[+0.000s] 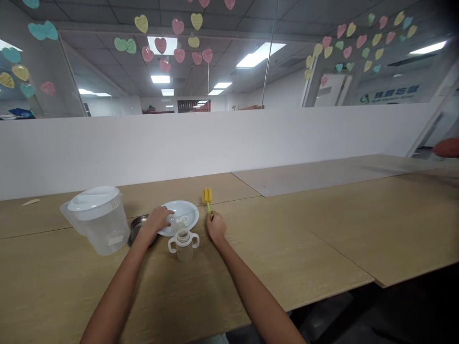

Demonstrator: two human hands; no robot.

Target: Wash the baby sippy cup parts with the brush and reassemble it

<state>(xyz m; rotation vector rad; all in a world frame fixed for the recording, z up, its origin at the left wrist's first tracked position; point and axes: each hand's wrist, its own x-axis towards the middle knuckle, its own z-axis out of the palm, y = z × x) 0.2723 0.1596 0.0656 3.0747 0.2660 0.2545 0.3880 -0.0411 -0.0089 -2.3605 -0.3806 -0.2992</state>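
Note:
My right hand (pixel 217 227) is closed around the green handle of a bottle brush (pixel 207 196), its yellow sponge head pointing up and away from me. My left hand (pixel 158 220) reaches over the left side of a white plate (pixel 193 216), thumb and fingers curled about a clear, dome-like cap (pixel 172 222). On the plate, beside those fingers, lies a small white bottle part (pixel 184 220). Between my forearms a baby bottle (pixel 184 251) with two white side handles stands upright, its mouth uncovered. A metal bowl (pixel 135 224) is partly hidden behind my left wrist.
A lidded clear plastic pitcher (pixel 107 229) stands left of the bowl. The wooden table (pixel 279 248) meets a low white wall (pixel 229 143) with glass above it, dotted with heart-shaped notes. A grey panel (pixel 308 174) lies at the back right. A red object (pixel 446 148) shows at the right edge.

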